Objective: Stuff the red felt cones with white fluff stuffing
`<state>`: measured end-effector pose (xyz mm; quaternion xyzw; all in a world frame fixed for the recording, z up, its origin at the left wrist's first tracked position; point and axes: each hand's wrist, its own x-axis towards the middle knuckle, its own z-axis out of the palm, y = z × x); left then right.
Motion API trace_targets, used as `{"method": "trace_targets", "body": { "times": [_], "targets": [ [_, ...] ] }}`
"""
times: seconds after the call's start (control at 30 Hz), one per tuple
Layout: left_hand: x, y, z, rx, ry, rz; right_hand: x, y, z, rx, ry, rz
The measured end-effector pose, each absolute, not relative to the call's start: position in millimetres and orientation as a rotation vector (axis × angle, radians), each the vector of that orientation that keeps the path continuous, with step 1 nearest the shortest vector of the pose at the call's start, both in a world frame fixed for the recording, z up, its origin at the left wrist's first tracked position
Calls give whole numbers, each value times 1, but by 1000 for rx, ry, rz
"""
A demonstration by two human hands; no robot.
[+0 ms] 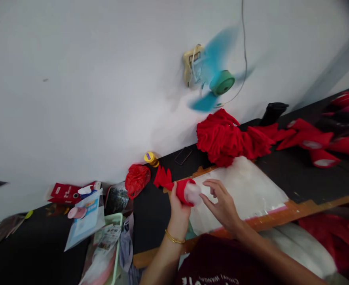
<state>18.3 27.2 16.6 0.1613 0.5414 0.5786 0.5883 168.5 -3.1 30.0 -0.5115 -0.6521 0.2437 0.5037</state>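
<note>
My left hand [179, 204] is wrapped round a red cloth piece [180, 190], whose open mouth faces right. White stuffing [193, 194] bulges from that mouth. Just right of it is my right hand [219, 198], thumb and forefinger apart beside the stuffing; whether the thumb touches it I cannot tell. More red cloth with pointed tips [162, 177] shows behind my left hand; whether it belongs to the held piece is unclear. Below my right hand, a large white sheet [239, 190] lies on the table with white fluff on it.
A pile of red cloth pieces [222, 136] sits at the back, with stuffed red pieces [313, 140] to the right. Near the wall are a phone [183, 156], a yellow-lidded jar [151, 158] and a red plastic bag [137, 180]. A fan [222, 82] spins above. A green basket [117, 237] stands left.
</note>
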Motion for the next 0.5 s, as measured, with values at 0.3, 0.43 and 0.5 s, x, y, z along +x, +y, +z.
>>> {"method": "trace_targets", "body": {
  "times": [0.3,0.43,0.5],
  "targets": [
    [26,29,45,-16,1013,1460,145,3,32,-1230,-2079,336],
    [30,28,51,-31,995,1495,138,3,37,-1226,-2081,564],
    [29,27,50,-6,994,1490,137,2,39,-1185,-2087,664]
  ]
}}
